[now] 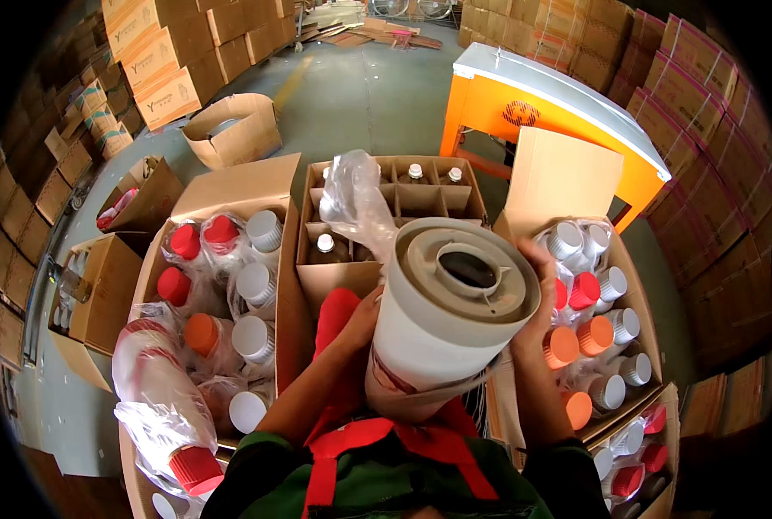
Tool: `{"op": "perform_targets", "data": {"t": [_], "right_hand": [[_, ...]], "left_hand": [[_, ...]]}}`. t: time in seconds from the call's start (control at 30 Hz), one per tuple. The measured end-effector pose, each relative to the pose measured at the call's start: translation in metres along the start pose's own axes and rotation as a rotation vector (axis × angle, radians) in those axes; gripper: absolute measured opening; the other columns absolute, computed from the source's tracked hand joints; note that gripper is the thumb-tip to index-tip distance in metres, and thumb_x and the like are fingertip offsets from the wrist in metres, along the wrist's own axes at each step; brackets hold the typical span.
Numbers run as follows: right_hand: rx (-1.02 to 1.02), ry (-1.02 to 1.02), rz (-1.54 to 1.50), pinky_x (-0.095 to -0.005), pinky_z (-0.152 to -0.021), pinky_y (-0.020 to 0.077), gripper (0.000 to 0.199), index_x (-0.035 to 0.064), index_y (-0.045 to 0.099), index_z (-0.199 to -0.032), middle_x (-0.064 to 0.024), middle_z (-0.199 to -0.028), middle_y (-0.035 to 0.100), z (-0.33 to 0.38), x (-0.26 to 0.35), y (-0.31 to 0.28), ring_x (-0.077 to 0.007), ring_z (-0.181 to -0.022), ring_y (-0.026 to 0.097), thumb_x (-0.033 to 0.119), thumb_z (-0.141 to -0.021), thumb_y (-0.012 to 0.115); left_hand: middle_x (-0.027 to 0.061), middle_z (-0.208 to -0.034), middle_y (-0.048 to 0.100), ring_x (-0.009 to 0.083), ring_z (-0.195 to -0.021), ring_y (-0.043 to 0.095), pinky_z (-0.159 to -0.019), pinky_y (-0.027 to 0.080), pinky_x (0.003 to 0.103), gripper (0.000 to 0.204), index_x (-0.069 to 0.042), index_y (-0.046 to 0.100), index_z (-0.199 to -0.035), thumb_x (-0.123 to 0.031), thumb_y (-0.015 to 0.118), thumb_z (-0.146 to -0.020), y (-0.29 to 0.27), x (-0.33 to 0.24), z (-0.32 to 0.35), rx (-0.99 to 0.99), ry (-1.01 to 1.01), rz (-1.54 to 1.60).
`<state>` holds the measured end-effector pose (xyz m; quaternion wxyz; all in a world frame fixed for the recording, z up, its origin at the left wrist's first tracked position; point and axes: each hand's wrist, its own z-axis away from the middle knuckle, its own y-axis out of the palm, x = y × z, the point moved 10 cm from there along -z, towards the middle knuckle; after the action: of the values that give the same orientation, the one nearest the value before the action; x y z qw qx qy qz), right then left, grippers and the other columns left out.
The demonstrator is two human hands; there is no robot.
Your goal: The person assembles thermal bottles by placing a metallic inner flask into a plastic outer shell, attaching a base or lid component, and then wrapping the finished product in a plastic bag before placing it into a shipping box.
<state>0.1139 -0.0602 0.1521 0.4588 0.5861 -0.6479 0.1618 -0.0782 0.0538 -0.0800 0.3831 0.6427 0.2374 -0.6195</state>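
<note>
A large white flask casing [438, 346] is tilted in front of my body, its ringed end with a round dark hole facing up. My left hand [361, 324] grips its left side, partly hidden behind it. On the other side, my right hand [537, 290] wraps the rim with the fingers curled. A crumpled clear plastic bag [355, 203] stands up beside the casing's upper left edge; whether a hand holds it is hidden. Behind is a divided carton [338, 277] with several white-tipped bottles [325, 246] in its cells.
On my left, an open carton [286, 303] holds bagged flasks with red, orange and white caps; one bagged flask [161, 381] lies across it. Similar flasks fill a carton [650, 346] on my right. An orange table [490, 108] stands beyond. Stacked boxes [174, 95] line both sides.
</note>
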Motion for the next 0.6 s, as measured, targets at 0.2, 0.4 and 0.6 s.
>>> {"op": "perform_targets", "data": {"t": [0.2,0.4,0.6], "right_hand": [[0.654,-0.287,0.728,-0.0391,-0.074,0.0499,0.029,-0.0008,0.064,-0.084,-0.0159,-0.082,0.065,-0.025,0.036,0.076,-0.034,-0.08,0.063,0.026,-0.08,0.056],[0.35,0.219,0.927,-0.0406,-0.065,0.0456,0.041,-0.0025,0.061,-0.073,-0.0193,-0.07,0.06,-0.08,-0.052,0.021,-0.034,-0.07,0.06,0.035,-0.086,0.048],[0.392,0.391,0.976,-0.0459,-0.067,0.0437,0.052,-0.0001,0.062,-0.073,-0.0211,-0.071,0.061,-0.105,-0.149,0.048,-0.0372,-0.07,0.058,0.047,-0.086,0.045]], "left_hand": [[0.0106,-0.13,0.049,0.0201,-0.115,0.048,-0.097,0.039,0.032,0.052,-0.003,0.039,-0.135,-0.036,0.042,-0.095,0.058,0.038,0.036,0.217,-0.369,0.088],[0.0181,-0.125,0.053,0.0274,-0.116,0.051,-0.094,0.042,0.037,0.054,-0.006,0.044,-0.132,-0.043,0.047,-0.093,0.015,-0.017,0.113,0.26,-0.265,-0.402],[0.0128,-0.112,0.062,0.0211,-0.103,0.058,-0.09,0.045,0.035,0.052,-0.001,0.059,-0.114,-0.047,0.047,-0.092,-0.014,-0.203,0.019,-0.192,0.177,-0.578]]}}
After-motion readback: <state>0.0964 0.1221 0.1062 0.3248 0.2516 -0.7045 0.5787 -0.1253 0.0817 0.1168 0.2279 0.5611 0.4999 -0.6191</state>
